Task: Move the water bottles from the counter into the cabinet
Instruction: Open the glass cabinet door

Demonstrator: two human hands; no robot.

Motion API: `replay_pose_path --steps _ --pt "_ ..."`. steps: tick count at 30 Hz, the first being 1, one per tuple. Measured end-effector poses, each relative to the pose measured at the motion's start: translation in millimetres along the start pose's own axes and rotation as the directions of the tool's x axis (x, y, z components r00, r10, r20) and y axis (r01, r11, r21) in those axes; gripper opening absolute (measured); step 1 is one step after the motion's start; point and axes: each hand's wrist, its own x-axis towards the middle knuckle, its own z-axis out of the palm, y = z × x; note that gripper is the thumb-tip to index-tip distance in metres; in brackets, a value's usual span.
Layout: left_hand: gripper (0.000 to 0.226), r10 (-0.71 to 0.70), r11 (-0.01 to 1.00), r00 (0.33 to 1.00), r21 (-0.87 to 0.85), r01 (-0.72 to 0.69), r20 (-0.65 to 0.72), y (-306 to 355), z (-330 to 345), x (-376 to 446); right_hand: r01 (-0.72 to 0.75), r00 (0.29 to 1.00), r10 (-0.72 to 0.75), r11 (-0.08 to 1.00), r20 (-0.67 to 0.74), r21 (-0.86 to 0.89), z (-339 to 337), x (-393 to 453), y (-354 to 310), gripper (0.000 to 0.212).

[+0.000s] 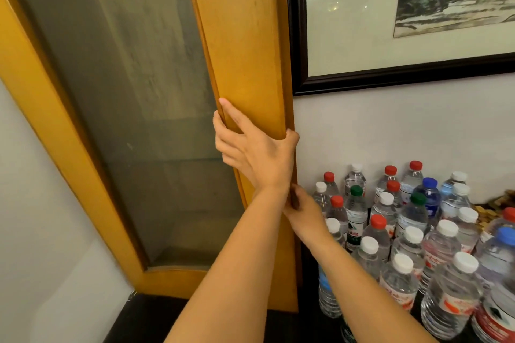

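A tall cabinet door (245, 36) of yellow wood with a smoked glass pane fills the left and centre. My left hand (259, 153) grips its right-hand stile, with the fingers on the front and the thumb wrapped round the edge. Just below, my right hand (302, 213) is closed on the same edge at a dark fitting, partly hidden behind my left wrist. Several clear water bottles (412, 231) with white, red, green and blue caps stand packed together on the dark counter (145, 315) at the lower right. Dim shelves show through the glass.
A dark-framed picture (404, 22) hangs on the white wall above the bottles. A pale wall lies left of the cabinet. Something golden-brown (486, 210) sits behind the bottles at the far right.
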Motion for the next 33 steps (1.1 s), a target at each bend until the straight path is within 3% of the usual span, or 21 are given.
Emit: replay_pose_path --steps 5,10,26,29,33 --pt "0.124 -0.078 0.995 0.996 0.067 0.076 0.032 11 9 -1 0.0 1.0 0.002 0.989 0.013 -0.15 -5 0 -6 0.039" --pt "0.124 -0.064 0.993 0.998 0.104 0.061 0.027 8 -2 -10 -0.016 1.0 0.02 0.99 0.023 -0.142 -5 -15 -12 0.04" --pt "0.128 0.032 0.999 0.976 -0.033 -0.025 0.214 -7 -92 -38 0.076 0.997 -0.078 0.987 -0.005 -0.142 6 -99 -23 0.029" --pt "0.127 0.051 0.995 0.968 -0.093 -0.028 0.245 -12 -116 -45 0.103 0.994 -0.108 0.98 -0.02 -0.169 12 -126 -36 0.014" --pt "0.125 0.134 0.972 0.956 -0.222 -0.075 0.262 -40 -171 -57 0.159 0.987 -0.157 0.976 0.024 -0.15 31 -187 -50 0.028"
